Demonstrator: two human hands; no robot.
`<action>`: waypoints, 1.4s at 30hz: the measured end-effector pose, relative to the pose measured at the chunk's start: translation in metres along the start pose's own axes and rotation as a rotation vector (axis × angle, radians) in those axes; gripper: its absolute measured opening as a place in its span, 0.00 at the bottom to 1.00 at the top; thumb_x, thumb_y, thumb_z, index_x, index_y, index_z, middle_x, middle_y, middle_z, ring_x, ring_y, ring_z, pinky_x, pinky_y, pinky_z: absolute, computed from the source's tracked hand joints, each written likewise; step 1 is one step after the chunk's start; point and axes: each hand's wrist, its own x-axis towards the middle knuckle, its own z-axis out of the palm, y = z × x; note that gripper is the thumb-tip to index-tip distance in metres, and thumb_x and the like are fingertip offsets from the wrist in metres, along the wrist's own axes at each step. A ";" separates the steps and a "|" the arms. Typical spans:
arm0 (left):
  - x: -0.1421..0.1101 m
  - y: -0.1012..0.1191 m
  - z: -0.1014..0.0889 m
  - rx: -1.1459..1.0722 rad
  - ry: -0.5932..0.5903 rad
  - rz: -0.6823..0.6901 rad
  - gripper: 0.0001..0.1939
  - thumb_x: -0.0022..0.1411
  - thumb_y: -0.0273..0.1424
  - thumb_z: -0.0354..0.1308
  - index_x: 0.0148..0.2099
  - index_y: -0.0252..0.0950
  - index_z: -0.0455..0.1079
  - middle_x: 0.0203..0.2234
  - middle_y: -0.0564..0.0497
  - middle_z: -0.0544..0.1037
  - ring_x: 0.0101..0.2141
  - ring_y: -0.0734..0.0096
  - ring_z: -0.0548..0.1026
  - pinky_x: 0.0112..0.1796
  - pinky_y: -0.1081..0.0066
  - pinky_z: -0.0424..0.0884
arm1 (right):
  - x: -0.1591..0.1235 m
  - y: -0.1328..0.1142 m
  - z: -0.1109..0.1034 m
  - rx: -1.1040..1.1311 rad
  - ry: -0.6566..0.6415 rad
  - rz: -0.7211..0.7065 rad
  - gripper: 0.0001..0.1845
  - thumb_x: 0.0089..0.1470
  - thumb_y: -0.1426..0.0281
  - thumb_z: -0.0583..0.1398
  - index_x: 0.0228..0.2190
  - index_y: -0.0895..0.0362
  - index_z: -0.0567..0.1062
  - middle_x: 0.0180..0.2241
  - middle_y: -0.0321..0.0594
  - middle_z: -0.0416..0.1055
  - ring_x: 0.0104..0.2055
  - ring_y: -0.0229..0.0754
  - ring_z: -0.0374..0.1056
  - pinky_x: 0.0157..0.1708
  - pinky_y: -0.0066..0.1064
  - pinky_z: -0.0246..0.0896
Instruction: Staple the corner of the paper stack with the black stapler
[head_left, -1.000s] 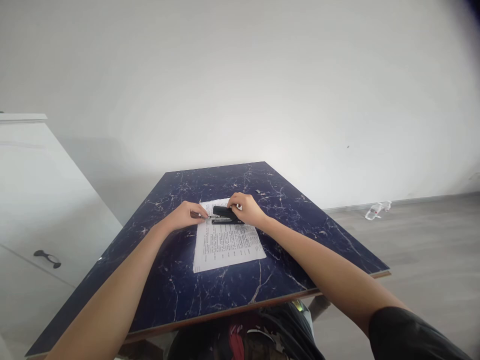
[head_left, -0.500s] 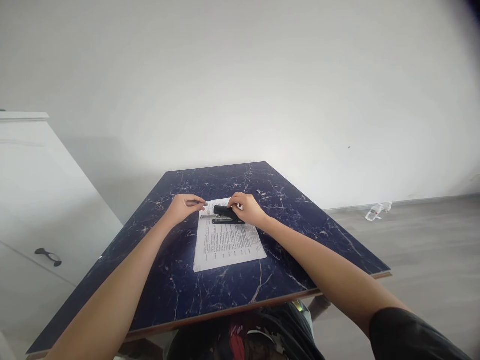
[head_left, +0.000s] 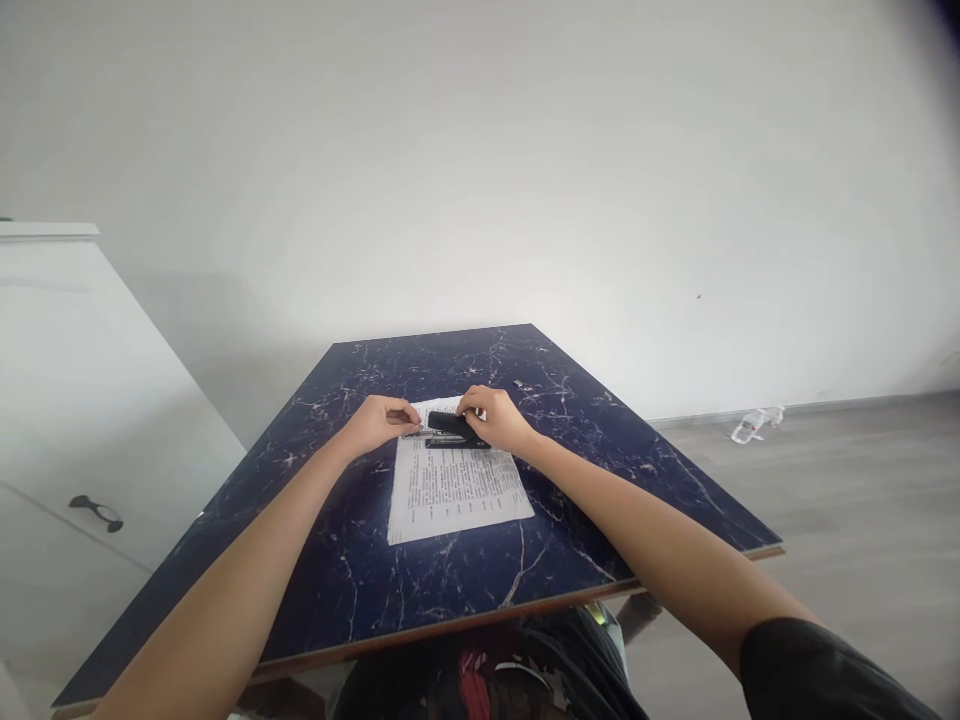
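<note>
A printed sheet of paper (head_left: 454,485) lies on the dark blue marbled table (head_left: 352,570). A black stapler (head_left: 450,429) rests on the sheet's far end, its metal front pointing left. My right hand (head_left: 496,417) is closed over the stapler's back end. My left hand (head_left: 382,420) has its fingers pinched together at the stapler's metal front. What the left fingers pinch is too small to make out.
A small metal bit (head_left: 517,383) lies on the table beyond the paper. A white cabinet (head_left: 67,400) with a black handle (head_left: 96,513) stands at left. A plastic bottle (head_left: 754,421) lies on the grey floor by the wall at right. A dark bag (head_left: 517,670) sits below the table's near edge.
My left hand drew away to the left of the stapler half a second ago, then came back to its metal front. The right hand stayed on the stapler.
</note>
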 end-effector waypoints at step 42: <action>0.007 -0.006 0.000 -0.070 0.170 -0.099 0.17 0.62 0.45 0.63 0.46 0.40 0.80 0.41 0.44 0.83 0.36 0.60 0.82 0.44 0.58 0.77 | -0.001 0.002 0.001 -0.014 0.001 -0.004 0.16 0.53 0.84 0.56 0.32 0.56 0.79 0.34 0.39 0.75 0.33 0.39 0.68 0.36 0.31 0.63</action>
